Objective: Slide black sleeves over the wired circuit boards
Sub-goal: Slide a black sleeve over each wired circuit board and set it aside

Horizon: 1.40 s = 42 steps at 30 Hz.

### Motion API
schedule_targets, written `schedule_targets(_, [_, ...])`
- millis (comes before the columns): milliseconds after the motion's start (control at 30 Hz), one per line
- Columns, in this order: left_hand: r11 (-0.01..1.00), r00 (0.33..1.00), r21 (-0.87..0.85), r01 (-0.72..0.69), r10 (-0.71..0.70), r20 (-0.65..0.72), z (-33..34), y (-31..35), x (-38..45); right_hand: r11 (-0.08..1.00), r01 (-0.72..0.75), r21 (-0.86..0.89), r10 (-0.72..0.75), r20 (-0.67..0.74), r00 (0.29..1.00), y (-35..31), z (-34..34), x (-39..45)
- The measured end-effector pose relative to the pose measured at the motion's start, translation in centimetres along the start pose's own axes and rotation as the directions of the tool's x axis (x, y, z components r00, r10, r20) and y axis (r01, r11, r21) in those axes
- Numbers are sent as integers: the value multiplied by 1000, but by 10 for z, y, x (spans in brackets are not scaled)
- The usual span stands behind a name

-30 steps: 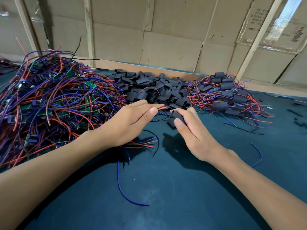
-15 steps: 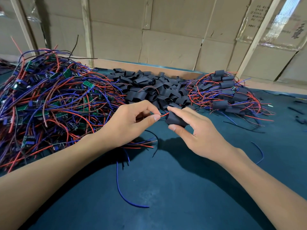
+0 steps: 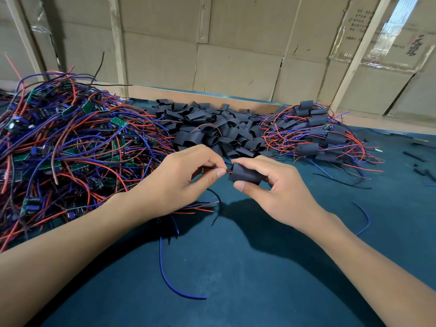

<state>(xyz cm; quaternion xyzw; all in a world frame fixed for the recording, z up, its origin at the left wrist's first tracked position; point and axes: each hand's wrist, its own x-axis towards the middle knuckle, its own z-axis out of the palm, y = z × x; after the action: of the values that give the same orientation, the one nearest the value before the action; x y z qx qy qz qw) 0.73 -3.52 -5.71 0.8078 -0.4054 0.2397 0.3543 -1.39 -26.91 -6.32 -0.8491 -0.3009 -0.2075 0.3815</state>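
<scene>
Your right hand (image 3: 278, 185) holds one black sleeve (image 3: 245, 174) above the blue mat (image 3: 236, 267), thumb under it and fingers curled over the top, its open mouth turned left. That grip likely keeps the mouth from flattening so the leads can go in. Your left hand (image 3: 179, 180) pinches red and blue wires (image 3: 227, 169) between thumb and forefinger, their tips right at the sleeve's mouth. The pinch sits close to the wire ends, probably to keep them stiff and bundled for threading. The board on these wires is hidden behind your left hand; cannot tell where it sits.

Layout suits a left-to-right flow: bare wired boards (image 3: 70, 142) heaped at left, loose sleeves (image 3: 212, 131) in the middle just behind your hands, finished sleeved boards (image 3: 318, 135) at right.

Judgement: threading is just beginning; the sleeve is not yet over a board.
</scene>
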Motion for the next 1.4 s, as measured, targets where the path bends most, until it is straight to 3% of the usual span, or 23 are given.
schedule_targets(100, [999,998,16,-42,41,48,2,4,0,997,-55,56,55,12,998,-2,3,0])
schedule_targets(233, [998,992,-30,56,-52,118,1,6,-2,929,-208,307,219,0,976,-5,5,1])
schedule_targets(333, [997,984,-5,81,-79,160,0,5,-4,916,-235,324,251,-9,968,-4,4,3])
schedule_targets(433, [972,980,230,47,-90,178,-5,-2,-1,929,-224,294,252,-62,966,-3,-1,4])
schedule_targets(533, [822,968,568,27,-163,189,-14,-11,1,922,-237,307,285,-121,951,3,-10,6])
schedule_targets(600, [763,963,645,39,-201,179,-18,-17,1,911,-236,338,299,-150,942,7,-16,6])
schedule_targets(733, [803,978,595,35,-150,145,-24,-17,5,916,-232,327,293,-153,944,13,-24,7])
schedule_targets(833, [849,994,525,-53,-8,113,-26,-11,6,933,-248,262,285,-112,952,16,-29,5])
schedule_targets(1000, [756,972,615,-224,215,90,-22,3,8,975,-221,35,223,-73,972,14,-34,-1])
schedule_targets(1100, [729,974,646,-226,157,164,-17,9,6,989,-144,20,145,-56,988,9,-29,1])
schedule_targets(1200, [756,954,599,-265,115,276,-13,11,2,996,-92,-7,92,-26,995,5,-25,1])
schedule_targets(1267, [791,955,558,-250,107,277,-9,11,2,997,-69,-41,68,-20,997,3,-24,2])
schedule_targets(1333, [875,970,446,-186,91,227,-4,10,2,995,-27,-99,27,5,1000,3,-23,2])
schedule_targets(1400, [972,987,235,-26,-13,160,-1,10,0,989,5,-148,1,38,999,4,-22,2])
